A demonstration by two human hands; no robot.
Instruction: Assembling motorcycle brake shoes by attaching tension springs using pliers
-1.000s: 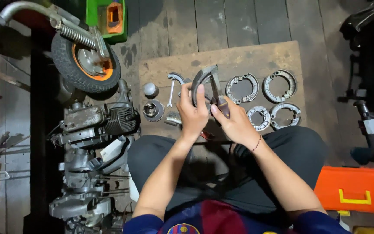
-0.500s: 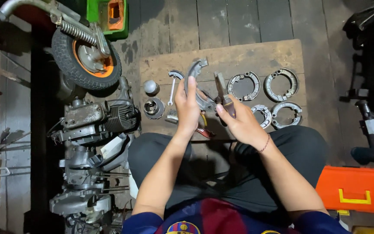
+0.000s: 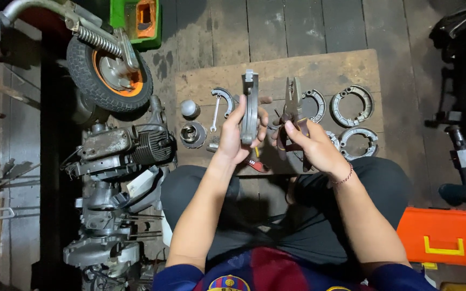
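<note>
- My left hand (image 3: pixel 239 132) was closed around a curved grey brake shoe (image 3: pixel 250 105), thumb on one side and fingers on the other, holding it upright on edge above the wooden board (image 3: pixel 351 67).
- My right hand (image 3: pixel 313 144) gripped the handles of a pair of pliers (image 3: pixel 292 105), fingers wrapped tight, the nose pointing up toward the far edge of the board. I could not tell whether the tips of the pliers were parted.
- The brake shoe and the pliers stood side by side, near each other but not touching, over the middle of the board.
- Under my hands, at the near edge of the board, a red-handled tool (image 3: pixel 254 164) lay partly hidden.
- Toward the board's left edge lay another brake shoe with a spring (image 3: pixel 221 99), a small rounded metal cap (image 3: pixel 190 109) and a ring-shaped metal part (image 3: pixel 193 133).
- Toward the right edge lay three more brake shoe sets (image 3: pixel 351 105), with one partly behind the pliers.
- On the floor left of the board sat a dirty engine block (image 3: pixel 120 151), and beyond it a small wheel with an orange hub (image 3: pixel 109 73).
- A green box (image 3: pixel 136 19) stood past the far left corner of the board.
- An orange toolbox (image 3: pixel 446 237) sat on the floor by my right knee.
</note>
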